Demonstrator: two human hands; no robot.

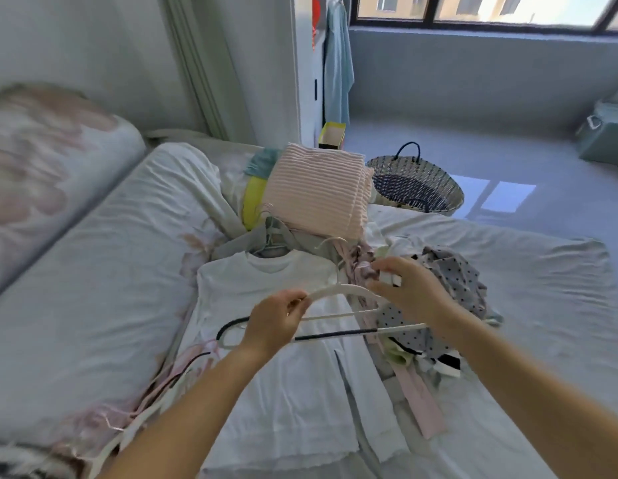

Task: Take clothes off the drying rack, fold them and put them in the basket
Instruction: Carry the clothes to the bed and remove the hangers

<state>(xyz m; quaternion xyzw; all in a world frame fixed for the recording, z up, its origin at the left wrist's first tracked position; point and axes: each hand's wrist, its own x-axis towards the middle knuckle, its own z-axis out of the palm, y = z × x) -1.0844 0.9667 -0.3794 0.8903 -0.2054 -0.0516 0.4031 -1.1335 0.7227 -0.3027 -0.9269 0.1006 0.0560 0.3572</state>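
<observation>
Where the bed [507, 271] ends on the far right, 1 woven basket [397, 171] stands on the floor, dark handle upright, only its patterned inner wall showing; whether anything lies in it cannot be told. Near its left, a folded pink ribbed garment [317, 191] sits on the bed. A white T-shirt [276, 375] lies flat and face up in the middle near, with a crumpled polka-dot garment [452, 271] to its right. Above the shirt, the left hand [276, 323] pinches 1 end of a white hanger [338, 290] and the right hand [407, 288] curls round the other. Loose hangers [155, 392] lie near left.
</observation>
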